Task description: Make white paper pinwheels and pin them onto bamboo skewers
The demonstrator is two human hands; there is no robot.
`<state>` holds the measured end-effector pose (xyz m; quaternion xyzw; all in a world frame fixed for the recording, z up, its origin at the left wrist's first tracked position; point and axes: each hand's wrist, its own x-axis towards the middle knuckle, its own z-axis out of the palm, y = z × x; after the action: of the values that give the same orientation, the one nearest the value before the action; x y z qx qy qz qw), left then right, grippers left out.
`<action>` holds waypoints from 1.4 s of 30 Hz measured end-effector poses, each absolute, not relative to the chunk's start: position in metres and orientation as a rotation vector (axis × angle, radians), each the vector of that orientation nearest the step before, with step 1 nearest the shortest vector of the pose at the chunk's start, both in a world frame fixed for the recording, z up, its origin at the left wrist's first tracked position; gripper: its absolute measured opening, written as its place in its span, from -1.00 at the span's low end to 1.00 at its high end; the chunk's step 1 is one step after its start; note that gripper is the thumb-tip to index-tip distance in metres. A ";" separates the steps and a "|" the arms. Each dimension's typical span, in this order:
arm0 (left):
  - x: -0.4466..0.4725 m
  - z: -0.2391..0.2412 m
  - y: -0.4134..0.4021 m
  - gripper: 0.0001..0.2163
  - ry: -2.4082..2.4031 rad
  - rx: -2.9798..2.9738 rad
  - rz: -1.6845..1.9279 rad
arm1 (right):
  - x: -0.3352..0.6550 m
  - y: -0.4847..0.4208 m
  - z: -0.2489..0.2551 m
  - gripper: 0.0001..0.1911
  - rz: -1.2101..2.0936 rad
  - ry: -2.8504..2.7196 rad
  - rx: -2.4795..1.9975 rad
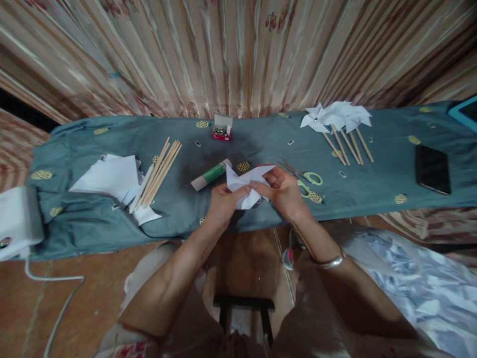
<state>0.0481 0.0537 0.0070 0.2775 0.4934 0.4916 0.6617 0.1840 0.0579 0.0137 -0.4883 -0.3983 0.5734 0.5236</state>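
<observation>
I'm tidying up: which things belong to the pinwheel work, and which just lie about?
Likely the job's: held paper, paper pieces, wooden sticks, red box, scissors, green-banded tube, pinwheels on sticks.

Likely lying about: phone, blue-edged device, white appliance.

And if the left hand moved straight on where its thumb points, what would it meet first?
The white paper the left hand holds; beyond that, probably the right hand, though depth is unclear.

It's dim in here, the light greyish. A soft shadow darkens the cloth around the tube, while the folded paper shows pale and the bracelet glints. The curtain smears and splays toward the far corners.
</observation>
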 end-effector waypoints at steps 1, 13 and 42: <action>0.048 0.007 0.054 -0.74 1.116 0.637 1.110 | 0.184 0.058 0.014 -0.51 1.375 -0.943 -1.167; 0.048 0.011 0.053 -0.73 0.985 0.622 1.030 | 0.190 0.059 0.016 -0.56 1.398 -0.905 -1.177; 0.046 0.004 0.054 -0.76 1.055 0.643 1.126 | 0.185 0.057 0.014 -0.53 1.424 -0.968 -1.124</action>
<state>0.0458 0.0540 0.0038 0.2852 0.4683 0.4995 0.6707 0.1850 0.0572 0.0143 -0.4681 -0.4030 0.5931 0.5164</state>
